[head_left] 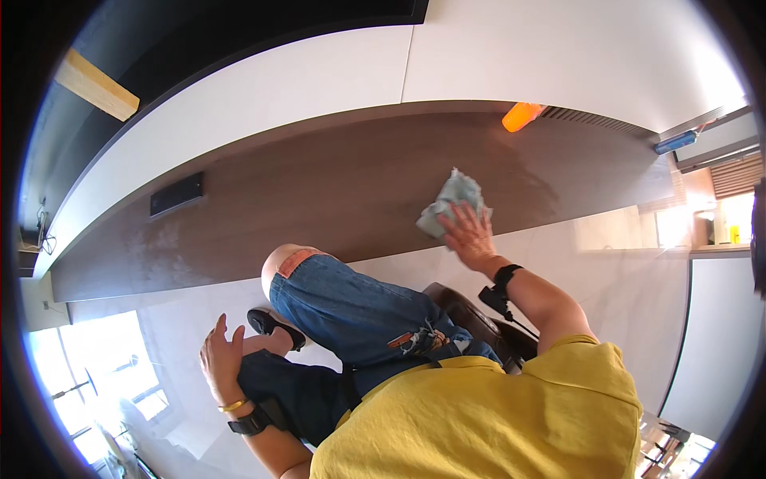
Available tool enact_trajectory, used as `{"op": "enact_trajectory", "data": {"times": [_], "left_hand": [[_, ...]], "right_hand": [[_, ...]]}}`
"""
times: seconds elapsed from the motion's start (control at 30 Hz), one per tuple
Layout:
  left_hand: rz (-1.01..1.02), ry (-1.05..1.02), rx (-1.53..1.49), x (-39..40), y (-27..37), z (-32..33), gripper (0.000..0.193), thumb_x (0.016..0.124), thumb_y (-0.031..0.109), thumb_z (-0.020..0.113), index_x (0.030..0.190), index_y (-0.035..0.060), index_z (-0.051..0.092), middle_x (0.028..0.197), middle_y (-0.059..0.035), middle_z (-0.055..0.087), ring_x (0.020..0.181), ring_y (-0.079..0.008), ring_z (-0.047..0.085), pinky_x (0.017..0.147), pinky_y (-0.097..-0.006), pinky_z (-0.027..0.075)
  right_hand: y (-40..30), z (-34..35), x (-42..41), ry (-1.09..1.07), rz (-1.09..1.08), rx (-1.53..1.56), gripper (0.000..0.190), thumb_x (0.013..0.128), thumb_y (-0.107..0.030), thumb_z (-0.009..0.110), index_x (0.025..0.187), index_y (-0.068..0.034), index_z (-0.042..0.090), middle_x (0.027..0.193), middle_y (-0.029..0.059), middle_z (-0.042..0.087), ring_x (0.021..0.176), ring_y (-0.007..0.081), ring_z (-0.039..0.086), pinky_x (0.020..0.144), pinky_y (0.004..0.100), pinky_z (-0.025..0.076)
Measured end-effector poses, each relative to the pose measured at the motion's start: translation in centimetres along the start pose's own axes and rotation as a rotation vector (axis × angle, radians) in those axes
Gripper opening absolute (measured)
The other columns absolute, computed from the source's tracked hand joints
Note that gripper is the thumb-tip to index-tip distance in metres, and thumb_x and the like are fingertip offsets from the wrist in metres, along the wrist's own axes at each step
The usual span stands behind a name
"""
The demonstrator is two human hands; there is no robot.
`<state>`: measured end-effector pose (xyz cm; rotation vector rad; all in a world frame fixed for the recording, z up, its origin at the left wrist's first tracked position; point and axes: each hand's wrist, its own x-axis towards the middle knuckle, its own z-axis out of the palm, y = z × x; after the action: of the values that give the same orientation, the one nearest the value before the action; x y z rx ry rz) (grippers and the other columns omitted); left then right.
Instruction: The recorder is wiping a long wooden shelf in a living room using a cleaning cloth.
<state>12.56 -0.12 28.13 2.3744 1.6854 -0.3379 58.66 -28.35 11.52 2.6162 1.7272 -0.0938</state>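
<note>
My right hand (470, 235) presses a pale green-grey cloth (458, 194) flat onto a long dark brown surface (335, 179), near its front edge. The fingers are spread on top of the cloth. A damp-looking patch marks the surface to the right of the cloth. Beside my bent leg, my left hand (221, 357) hangs in the air, holding nothing, with its fingers apart. An orange bottle (519, 117) lies at the back of the brown surface, by a slotted vent. Toward the left end is a black rectangular object (176, 194).
White panels (479, 54) rise behind the brown surface, with a large black panel (269, 24) above at left. A wooden piece (99, 85) juts in at upper left. A blue can (676, 142) lies by the right end. A brown seat (464, 305) is under me.
</note>
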Motion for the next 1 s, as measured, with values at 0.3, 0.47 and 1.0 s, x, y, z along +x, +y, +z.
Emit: {"op": "enact_trajectory", "data": {"times": [0.3,0.47,1.0], "left_hand": [[-0.036,-0.005,-0.010,-0.2,-0.7,0.4,0.053,0.085,0.038,0.065,0.130,0.0105,0.059,0.111,-0.0151,0.068,0.104,-0.0343,0.064,0.090,-0.0443,0.049],[-0.062,-0.028,-0.016,0.1,-0.2,0.0,0.054,0.084,0.038,0.065,0.130,0.0106,0.059,0.112,-0.0152,0.068,0.105,-0.0347,0.063,0.091,-0.0443,0.049],[-0.068,-0.013,-0.018,-0.3,-0.4,0.1,0.055,0.084,0.040,0.065,0.130,0.0112,0.058,0.112,-0.0159,0.068,0.105,-0.0344,0.064,0.090,-0.0445,0.050]], "right_hand": [[17.2,-0.1,0.5,-0.080,1.116,0.118,0.058,0.100,-0.050,0.028,0.154,-0.031,0.019,0.163,0.0052,0.008,0.149,0.0353,0.003,0.112,0.0669,0.007],[11.4,-0.2,7.7,-0.057,1.109,0.060,0.058,0.100,-0.052,0.023,0.154,-0.033,0.016,0.163,0.0037,0.004,0.149,0.0352,0.002,0.111,0.0685,0.006],[17.5,-0.4,0.7,-0.053,1.126,0.092,0.059,0.099,-0.054,0.025,0.154,-0.035,0.017,0.163,0.0037,0.008,0.150,0.0306,0.005,0.112,0.0682,0.006]]}}
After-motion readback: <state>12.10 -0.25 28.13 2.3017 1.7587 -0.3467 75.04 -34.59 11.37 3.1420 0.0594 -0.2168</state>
